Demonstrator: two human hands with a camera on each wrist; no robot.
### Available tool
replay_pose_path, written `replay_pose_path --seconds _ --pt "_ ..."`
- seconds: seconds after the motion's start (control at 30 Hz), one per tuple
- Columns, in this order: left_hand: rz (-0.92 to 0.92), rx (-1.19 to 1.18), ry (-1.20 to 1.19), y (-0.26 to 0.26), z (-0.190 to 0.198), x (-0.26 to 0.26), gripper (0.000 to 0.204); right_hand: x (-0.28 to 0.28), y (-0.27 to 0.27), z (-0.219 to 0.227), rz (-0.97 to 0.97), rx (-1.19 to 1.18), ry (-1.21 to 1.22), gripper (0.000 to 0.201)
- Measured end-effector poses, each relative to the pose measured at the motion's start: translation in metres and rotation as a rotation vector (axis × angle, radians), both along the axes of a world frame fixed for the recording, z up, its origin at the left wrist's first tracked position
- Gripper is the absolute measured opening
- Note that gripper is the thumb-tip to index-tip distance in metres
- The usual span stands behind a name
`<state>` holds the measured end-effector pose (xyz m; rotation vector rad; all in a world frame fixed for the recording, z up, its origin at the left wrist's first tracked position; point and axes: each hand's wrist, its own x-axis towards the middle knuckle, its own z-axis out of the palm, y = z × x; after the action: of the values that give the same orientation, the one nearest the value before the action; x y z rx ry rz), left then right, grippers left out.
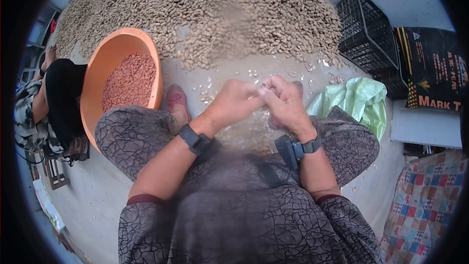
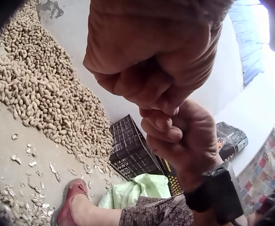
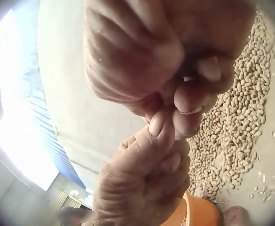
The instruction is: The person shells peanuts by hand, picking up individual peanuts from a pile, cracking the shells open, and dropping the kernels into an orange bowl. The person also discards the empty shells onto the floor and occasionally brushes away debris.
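Observation:
Both hands meet in front of the lap, fingertips against fingertips. The left hand has its fingers curled, thumb and forefinger pressed to the right hand's fingertips. My right hand is curled too, pinching at the same spot. What they pinch looks like a peanut, almost wholly hidden by the fingers; I cannot tell its state. Beyond them spreads a large heap of unshelled peanuts. At the left, a tilted orange basin holds reddish shelled kernels. Broken shells lie on the floor between the legs.
Black plastic crates stand right of the heap, beside a black printed sack. A pale green sack lies by the right knee. Patchwork cloth covers something at the lower right. Another person sits left of the basin.

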<state>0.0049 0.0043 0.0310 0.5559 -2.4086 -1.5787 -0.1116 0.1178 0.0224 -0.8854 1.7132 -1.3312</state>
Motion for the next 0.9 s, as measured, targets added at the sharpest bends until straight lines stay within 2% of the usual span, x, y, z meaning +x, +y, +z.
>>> replay_pose_path --seconds 0.07,0.2,0.27,0.4,0.5,0.57,0.67,0.8,0.87,0.9 --pt "-0.040 0.041 0.044 -0.001 0.006 0.001 0.014 -0.003 0.000 -0.006 -0.010 -0.195 0.044 0.009" --pt "-0.084 0.039 0.091 -0.005 -0.008 0.000 0.015 -0.005 0.004 -0.002 -0.003 -0.150 -0.111 0.015" --pt "-0.088 0.059 0.030 -0.008 -0.016 0.001 0.016 -0.003 0.004 0.007 -0.018 -0.140 -0.220 0.015" --pt "-0.096 0.077 0.006 -0.006 -0.008 0.002 0.014 -0.005 0.008 0.011 -0.005 -0.064 -0.247 0.015" --pt "-0.094 0.170 0.022 -0.005 -0.010 0.004 0.013 0.001 0.006 0.014 -0.032 -0.099 -0.262 0.010" --pt "-0.072 0.295 0.020 -0.004 -0.004 0.006 0.024 0.001 0.007 0.018 -0.043 -0.053 -0.316 0.009" --pt "-0.107 0.403 0.042 -0.008 -0.019 0.007 0.014 0.001 0.006 0.018 -0.026 -0.092 -0.289 0.010" --pt "-0.099 0.555 -0.008 -0.006 -0.008 0.009 0.017 -0.001 0.005 0.012 -0.046 -0.124 -0.261 0.011" --pt "-0.114 0.716 0.020 -0.007 -0.011 0.012 0.022 -0.002 0.006 0.010 -0.138 -0.161 -0.392 0.012" --pt "-0.114 0.714 0.022 -0.006 -0.012 0.011 0.022 -0.003 0.006 0.010 -0.136 -0.163 -0.390 0.012"
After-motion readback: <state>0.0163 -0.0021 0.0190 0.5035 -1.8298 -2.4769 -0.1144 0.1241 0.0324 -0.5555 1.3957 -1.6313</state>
